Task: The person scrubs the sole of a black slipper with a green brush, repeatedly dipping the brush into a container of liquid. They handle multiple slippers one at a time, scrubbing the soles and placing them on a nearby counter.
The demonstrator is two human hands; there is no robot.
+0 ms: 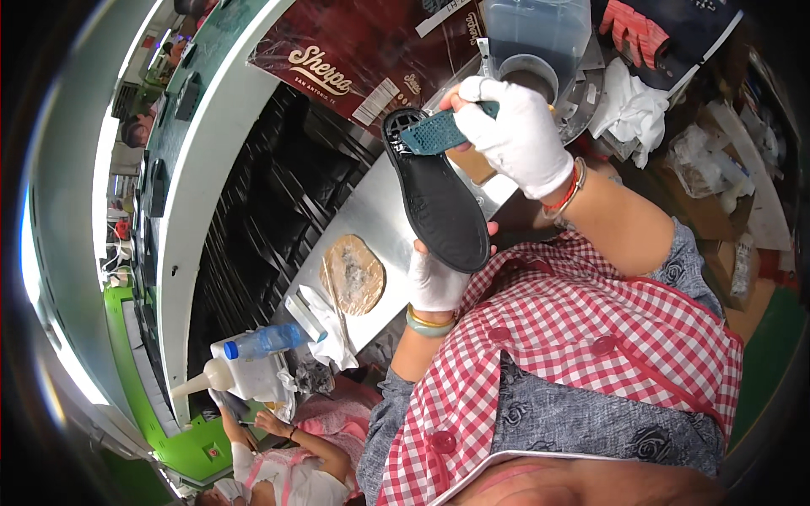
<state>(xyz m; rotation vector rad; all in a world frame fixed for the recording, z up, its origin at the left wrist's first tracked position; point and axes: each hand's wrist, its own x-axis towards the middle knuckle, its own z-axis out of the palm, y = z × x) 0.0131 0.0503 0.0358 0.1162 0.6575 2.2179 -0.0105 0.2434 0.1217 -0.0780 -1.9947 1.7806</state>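
Clasping a black shoe sole [440, 207] is the left hand [434, 282]; beyond, the right hand [523, 139] is pinching a perforated strip [432, 135] (heel [402, 123] apparently unfinished).

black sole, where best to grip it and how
Probably grip the black sole from below, across its broad lower end, as the left hand does: both edges show there, while the right hand holds a teal strip over the gridded end.

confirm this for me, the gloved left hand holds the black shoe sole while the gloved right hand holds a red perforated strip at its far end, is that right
Not quite: the head view shows that the perforated strip is teal, not red. The gloved left hand does hold the black shoe sole, and the gloved right hand the strip.
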